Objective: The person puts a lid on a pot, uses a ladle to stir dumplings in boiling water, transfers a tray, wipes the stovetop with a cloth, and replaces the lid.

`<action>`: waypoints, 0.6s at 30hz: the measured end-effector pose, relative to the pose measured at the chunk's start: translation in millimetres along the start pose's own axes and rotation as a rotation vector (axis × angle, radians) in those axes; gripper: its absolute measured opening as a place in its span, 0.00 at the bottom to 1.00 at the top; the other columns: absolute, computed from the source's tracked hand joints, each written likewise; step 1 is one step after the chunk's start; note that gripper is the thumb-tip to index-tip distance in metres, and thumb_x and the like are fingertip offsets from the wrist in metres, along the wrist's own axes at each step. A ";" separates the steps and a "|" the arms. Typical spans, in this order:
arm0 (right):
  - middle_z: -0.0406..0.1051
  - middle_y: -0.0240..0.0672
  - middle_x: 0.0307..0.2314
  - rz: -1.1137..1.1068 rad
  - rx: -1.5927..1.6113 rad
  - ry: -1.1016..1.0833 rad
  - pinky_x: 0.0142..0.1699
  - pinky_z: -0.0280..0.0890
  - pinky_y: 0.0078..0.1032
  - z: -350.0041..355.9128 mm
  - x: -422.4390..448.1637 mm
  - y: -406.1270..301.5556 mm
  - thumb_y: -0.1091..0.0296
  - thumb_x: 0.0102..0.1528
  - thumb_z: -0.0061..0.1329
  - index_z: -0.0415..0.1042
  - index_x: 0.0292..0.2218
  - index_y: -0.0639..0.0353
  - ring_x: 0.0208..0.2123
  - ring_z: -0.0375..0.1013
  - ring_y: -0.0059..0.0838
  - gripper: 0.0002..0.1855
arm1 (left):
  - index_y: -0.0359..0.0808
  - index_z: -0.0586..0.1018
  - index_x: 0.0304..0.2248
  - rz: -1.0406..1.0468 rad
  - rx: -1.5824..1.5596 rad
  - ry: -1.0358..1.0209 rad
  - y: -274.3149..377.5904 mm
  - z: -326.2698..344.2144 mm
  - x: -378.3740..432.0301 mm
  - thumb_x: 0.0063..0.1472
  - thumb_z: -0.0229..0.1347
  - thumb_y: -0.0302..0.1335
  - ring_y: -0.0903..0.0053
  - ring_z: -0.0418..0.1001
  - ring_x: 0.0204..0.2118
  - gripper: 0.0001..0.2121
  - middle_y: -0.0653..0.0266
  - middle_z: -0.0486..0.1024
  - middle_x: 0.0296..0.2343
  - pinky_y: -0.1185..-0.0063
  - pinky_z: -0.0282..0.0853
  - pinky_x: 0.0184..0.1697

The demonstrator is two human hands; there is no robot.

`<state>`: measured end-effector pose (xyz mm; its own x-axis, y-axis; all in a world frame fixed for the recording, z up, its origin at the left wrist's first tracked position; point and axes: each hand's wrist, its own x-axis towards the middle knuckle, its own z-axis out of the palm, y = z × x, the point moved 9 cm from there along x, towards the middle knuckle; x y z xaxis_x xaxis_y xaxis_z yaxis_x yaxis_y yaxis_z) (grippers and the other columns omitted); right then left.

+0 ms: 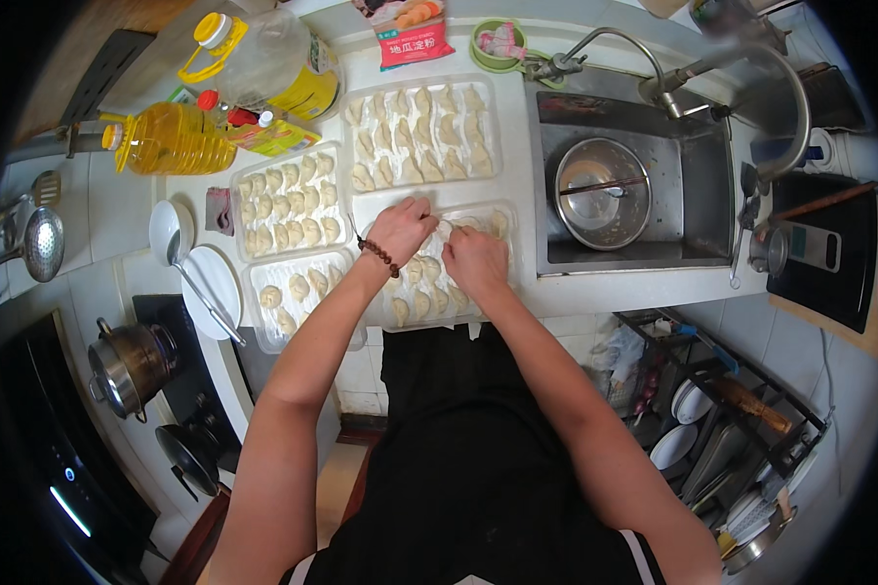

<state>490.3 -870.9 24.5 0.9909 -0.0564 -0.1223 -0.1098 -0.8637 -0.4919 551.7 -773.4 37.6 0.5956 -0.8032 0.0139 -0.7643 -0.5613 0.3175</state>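
Note:
Both my hands are over the near right plastic tray (513,274), which holds rows of folded dumplings (421,269). Between my fingertips is a small pale dumpling (445,229). My left hand (404,225), with a beaded bracelet on its wrist, pinches it from the left. The curled fingers of my right hand (478,259) meet it from the right and hide part of it. Three more trays of dumplings stand about: a large one (418,135) behind, a smaller one (290,202) to the left, and a near left one (300,292) partly covered by my left forearm.
At right a steel sink (673,168) holds a metal bowl (584,227) with chopsticks across it. Oil bottles (183,139) and a starch bag (412,36) stand at the back. A white bowl (162,223), plate (208,285) and long spoon (208,303) are left, beside a stove pot (128,369).

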 end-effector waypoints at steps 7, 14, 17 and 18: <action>0.75 0.36 0.26 -0.010 0.010 -0.015 0.31 0.70 0.41 -0.3 -2.2 1.4 0.62 0.53 0.54 0.74 0.30 0.58 0.28 0.77 0.41 0.09 | 0.39 0.81 0.29 -0.057 -0.075 0.017 0.4 -3.2 -5.3 0.57 0.57 0.28 0.71 0.74 0.37 0.04 0.65 0.71 0.30 0.72 0.74 0.38; 0.74 0.37 0.25 -0.039 0.039 0.024 0.30 0.69 0.44 -0.8 2.6 -3.3 0.63 0.54 0.54 0.73 0.31 0.58 0.26 0.76 0.44 0.09 | 0.40 0.83 0.32 -0.021 -0.087 0.046 2.6 -2.3 -5.6 0.56 0.60 0.27 0.68 0.75 0.34 0.04 0.66 0.73 0.29 0.72 0.73 0.33; 0.74 0.37 0.25 -0.036 0.059 0.034 0.30 0.69 0.44 -5.3 2.4 -5.9 0.64 0.54 0.54 0.72 0.31 0.58 0.26 0.76 0.44 0.08 | 0.40 0.84 0.33 -0.089 -0.115 0.060 0.6 -8.6 -8.2 0.56 0.61 0.26 0.68 0.75 0.35 0.04 0.65 0.74 0.30 0.72 0.74 0.34; 0.74 0.37 0.25 -0.038 0.060 0.035 0.30 0.69 0.44 -5.0 3.0 -6.5 0.64 0.54 0.54 0.72 0.31 0.58 0.26 0.76 0.44 0.08 | 0.40 0.84 0.33 -0.090 -0.112 0.060 1.9 -13.4 -9.4 0.56 0.61 0.26 0.68 0.75 0.35 0.04 0.65 0.74 0.30 0.72 0.74 0.34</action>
<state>494.4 -868.0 31.6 0.9964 -0.0425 -0.0727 -0.0755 -0.8338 -0.5470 547.9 -764.2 50.8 0.6765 -0.7355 0.0360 -0.6769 -0.6018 0.4239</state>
